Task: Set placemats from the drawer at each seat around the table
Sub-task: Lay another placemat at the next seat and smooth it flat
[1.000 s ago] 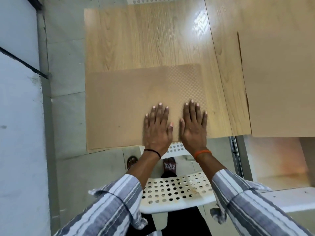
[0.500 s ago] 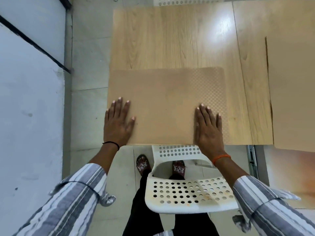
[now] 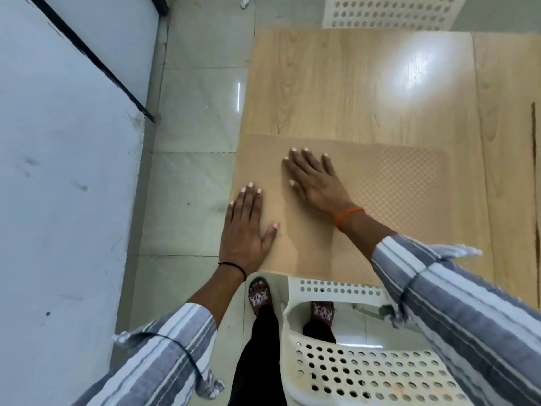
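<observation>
A tan placemat [image 3: 389,200] with a dotted texture lies flat on the near left corner of the light wooden table [image 3: 351,83]. My left hand [image 3: 246,230] presses flat on the mat's near left corner, fingers straight, at the table's left edge. My right hand [image 3: 314,180] lies flat on the mat's left half, fingers spread and pointing up-left, its arm crossing over the mat from the right.
A white perforated plastic chair [image 3: 366,361] stands right under me at the table's near edge. Another white chair [image 3: 389,10] is at the far side. A pale wall [image 3: 58,200] and tiled floor [image 3: 193,171] lie to the left. A second mat's dark edge [image 3: 534,148] shows far right.
My right hand has slid left across the mat from its right part to its left half. My left hand stays on the left corner. The view has shifted left.
</observation>
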